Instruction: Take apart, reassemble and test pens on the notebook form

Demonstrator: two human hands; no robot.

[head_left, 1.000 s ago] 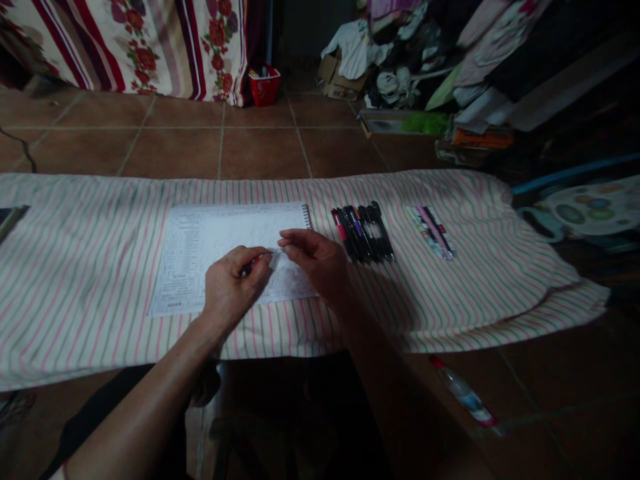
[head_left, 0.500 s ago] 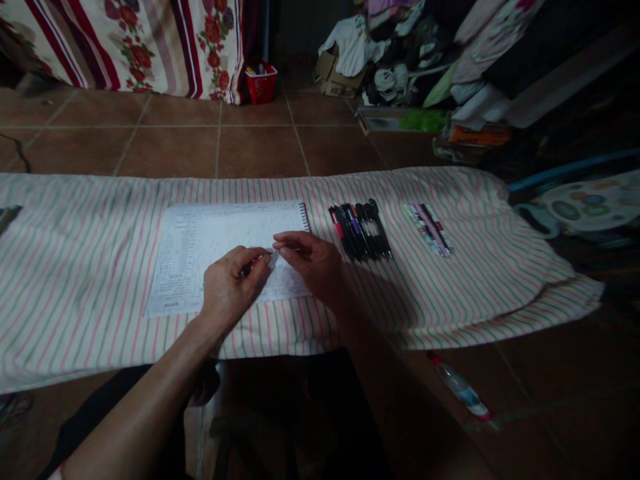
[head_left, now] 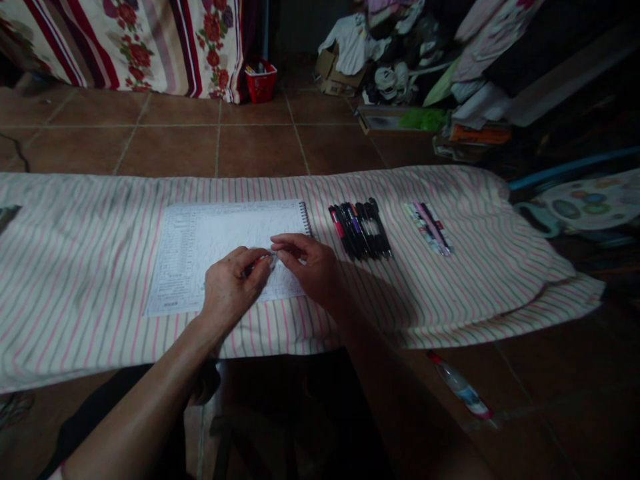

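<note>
Over the spiral-bound notepad (head_left: pixel 227 233), my left hand (head_left: pixel 233 280) is closed around a slim pen (head_left: pixel 250 269), most of it hidden by the fingers; a bit of red shows. My right hand (head_left: pixel 313 263) meets it from the other side, thumb and fingers pinched at the pen's thin tip. The fingertips of both hands nearly touch. Just right of the notepad lies a row of several black pens (head_left: pixel 361 230), some with red or purple parts. Farther right is a smaller group of pale and pink pens (head_left: pixel 429 229).
A striped cloth (head_left: pixel 95 267) covers the long table. On the tiled floor beyond stand a red basket (head_left: pixel 261 83) and a cardboard box (head_left: pixel 340 73) beside heaped clothes. A plastic bottle (head_left: pixel 460 387) lies on the floor at front right. A patterned stool (head_left: pixel 595 200) stands at the right.
My right hand has come slightly lower and closer, and its fingertips now pinch at the pen's tip. The left hand stays almost in place. The pens on the cloth have not moved.
</note>
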